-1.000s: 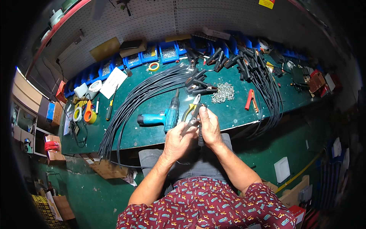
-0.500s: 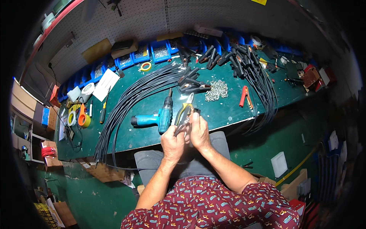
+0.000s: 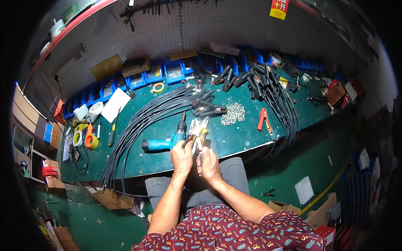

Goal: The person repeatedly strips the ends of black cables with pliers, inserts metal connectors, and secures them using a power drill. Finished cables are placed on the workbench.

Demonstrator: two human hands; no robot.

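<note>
In front of the bench edge, my two hands work close together. My right hand (image 3: 210, 166) is closed around the lower part of a pair of pliers (image 3: 204, 130) with yellow-and-black handles, its metal jaws pointing away from me. My left hand (image 3: 181, 160) is closed, thumb up, on a dark piece with bright metal (image 3: 193, 127) beside the pliers; glare and overlap hide its exact kind. Just left of it lies a teal cordless drill (image 3: 161, 144), bit pointing to the far side. Beyond my hands are black-handled clamps (image 3: 205, 104) on cables and a heap of small metal screws (image 3: 233, 114).
A thick bundle of black cables (image 3: 140, 113) curves over the left bench; another bundle (image 3: 289, 123) hangs off the front edge at right. A red-handled clamp (image 3: 263, 120) lies between. Blue parts bins (image 3: 173, 71) line the back. Tape rolls (image 3: 90, 141) and a screwdriver (image 3: 112, 134) sit left.
The pliers have swung from leaning toward my left hand to standing above my right hand. Both hands have shifted slightly left and lower. A bright metal piece now shows beside the pliers.
</note>
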